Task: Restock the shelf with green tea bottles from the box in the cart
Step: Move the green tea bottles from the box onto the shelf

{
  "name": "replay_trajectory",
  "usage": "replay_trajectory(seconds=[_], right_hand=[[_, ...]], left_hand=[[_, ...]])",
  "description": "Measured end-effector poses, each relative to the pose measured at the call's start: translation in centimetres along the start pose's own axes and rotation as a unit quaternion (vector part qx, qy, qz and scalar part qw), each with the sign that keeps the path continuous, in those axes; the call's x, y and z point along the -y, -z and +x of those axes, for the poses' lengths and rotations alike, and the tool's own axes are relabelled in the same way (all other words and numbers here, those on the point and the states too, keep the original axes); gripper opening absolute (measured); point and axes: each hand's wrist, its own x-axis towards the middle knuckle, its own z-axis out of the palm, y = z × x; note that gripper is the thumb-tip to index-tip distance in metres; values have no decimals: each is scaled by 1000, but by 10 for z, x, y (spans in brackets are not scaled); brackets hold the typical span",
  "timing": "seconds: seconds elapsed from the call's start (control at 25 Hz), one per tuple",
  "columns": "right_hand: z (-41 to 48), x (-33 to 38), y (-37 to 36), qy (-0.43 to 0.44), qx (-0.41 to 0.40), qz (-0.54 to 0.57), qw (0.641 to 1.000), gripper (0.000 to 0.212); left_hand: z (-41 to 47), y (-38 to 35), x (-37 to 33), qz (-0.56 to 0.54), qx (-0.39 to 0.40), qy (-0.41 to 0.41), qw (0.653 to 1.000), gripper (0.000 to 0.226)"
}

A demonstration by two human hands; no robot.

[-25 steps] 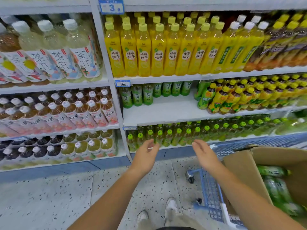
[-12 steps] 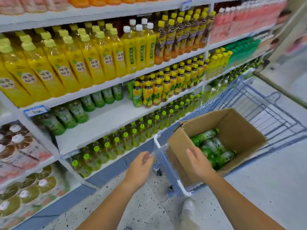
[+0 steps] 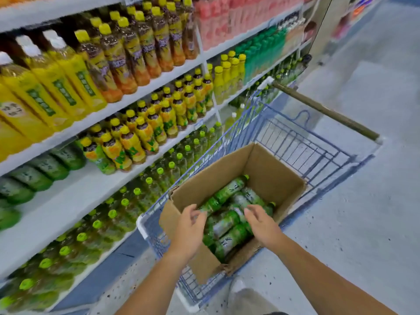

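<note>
An open cardboard box (image 3: 276, 172) sits in a blue wire cart (image 3: 302, 142). Several green tea bottles (image 3: 229, 189) lie on their sides inside it. My left hand (image 3: 189, 228) hovers over the box's near left corner, fingers spread, holding nothing. My right hand (image 3: 261, 222) reaches over the bottles, fingers apart, just above or touching them. On the left, the middle shelf (image 3: 75, 201) has a wide bare stretch, with a few green tea bottles (image 3: 45, 167) standing at its back.
Yellow and orange drink bottles (image 3: 127, 142) fill the shelves above and beside the gap. Green-capped bottles (image 3: 109, 219) crowd the bottom shelf. The cart's handle (image 3: 325, 111) points away to the right. Pale aisle floor (image 3: 368, 201) lies to the right.
My view has swung right and down from the shelf to the cart. Both hands have moved from in front of the shelf to over the open box.
</note>
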Motion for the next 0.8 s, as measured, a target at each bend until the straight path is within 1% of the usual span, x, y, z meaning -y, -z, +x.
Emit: replay_trajectory(seconds=[0.2, 0.36, 0.4, 0.56, 0.64, 0.72, 0.8], right_hand=[[56, -24, 37, -48, -11, 13, 999, 55], [96, -40, 40, -84, -16, 23, 996, 58], [105, -44, 37, -95, -15, 23, 995, 58], [155, -52, 18, -114, 8, -4, 993, 57], [184, -55, 6, -126, 18, -16, 992, 58], [211, -61, -8, -149, 26, -7, 989, 56], [236, -65, -18, -157, 35, -3, 987, 55]], left_hand=[[53, -52, -4, 22, -4, 75, 997, 52], [102, -79, 8, 29, 13, 156, 987, 65], [112, -83, 12, 27, 16, 178, 984, 64], [162, -98, 38, 26, 1, 240, 970, 54], [190, -104, 51, 10, -13, 279, 960, 44], [216, -108, 65, -8, -44, 306, 951, 29], [239, -110, 78, -53, -84, 327, 940, 25]])
